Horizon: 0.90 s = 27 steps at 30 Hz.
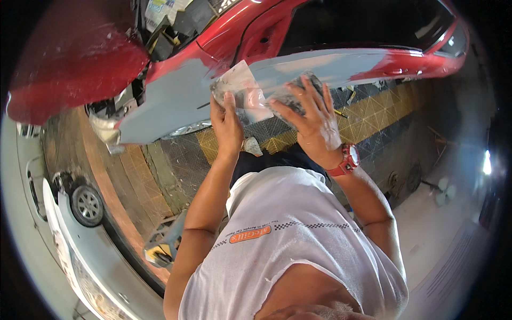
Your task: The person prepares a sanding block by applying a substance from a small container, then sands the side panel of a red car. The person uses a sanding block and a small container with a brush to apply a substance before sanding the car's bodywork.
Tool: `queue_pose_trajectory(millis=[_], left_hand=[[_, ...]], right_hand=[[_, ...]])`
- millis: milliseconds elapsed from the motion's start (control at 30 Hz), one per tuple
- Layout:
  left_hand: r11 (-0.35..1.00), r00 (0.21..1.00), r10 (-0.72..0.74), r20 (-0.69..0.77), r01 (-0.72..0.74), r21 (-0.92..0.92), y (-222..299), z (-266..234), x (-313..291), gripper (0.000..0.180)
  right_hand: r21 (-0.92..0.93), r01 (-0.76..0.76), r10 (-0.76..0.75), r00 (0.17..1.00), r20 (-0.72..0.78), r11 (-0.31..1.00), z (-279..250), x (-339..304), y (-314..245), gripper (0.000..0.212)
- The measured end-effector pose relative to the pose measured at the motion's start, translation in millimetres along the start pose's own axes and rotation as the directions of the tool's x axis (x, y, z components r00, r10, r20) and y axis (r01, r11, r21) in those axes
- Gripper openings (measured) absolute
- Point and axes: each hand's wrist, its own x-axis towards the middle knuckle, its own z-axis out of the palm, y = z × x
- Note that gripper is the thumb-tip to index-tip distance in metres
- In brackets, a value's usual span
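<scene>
My left hand (pixel 228 118) grips a flat whitish plate (pixel 246 79) by its near edge, thumb on top. Pinkish paste (pixel 255 100) and grey smears lie across the plate. To its right, my right hand (pixel 314 118) has its fingers spread over a thin, flat piece smeared grey and white (pixel 290 102), which it appears to hold; the palm side is hidden. Pale residue marks the back of this hand. Just beyond both hands is the side of a red car (pixel 234 32), with a wide grey-coated area (pixel 178 90) along its panels.
A red panel (pixel 80 69) juts out at the left. Below the car lies yellow and dark grey grid flooring (pixel 373 109), with a pale lump (pixel 253 146) by my left wrist. A white car (pixel 101 256) stands at lower left, near a yellow-and-grey tool (pixel 159 252). A fan (pixel 444 191) is at right.
</scene>
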Motion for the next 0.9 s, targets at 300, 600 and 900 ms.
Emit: queue_pose_trajectory(millis=[300, 600, 900], left_hand=[[0.957, 0.976, -0.207, -0.068, 0.188, -0.22, -30, -70, 44, 0.046], [0.817, 0.845, -0.535, 0.007, 0.52, -0.247, -23, -117, 9, 0.047], [0.812, 0.825, -0.565, 0.015, 0.559, -0.167, -16, -74, -12, 0.047]], right_hand=[[0.342, -0.214, 0.14, 0.963, 0.229, 0.915, 77, -35, 10, 0.053], [0.824, -0.295, 0.645, 0.516, 0.563, -0.483, 127, -54, 103, 0.048], [-0.045, -0.351, 0.342, 0.929, -0.143, 0.935, 179, 24, 83, 0.039]])
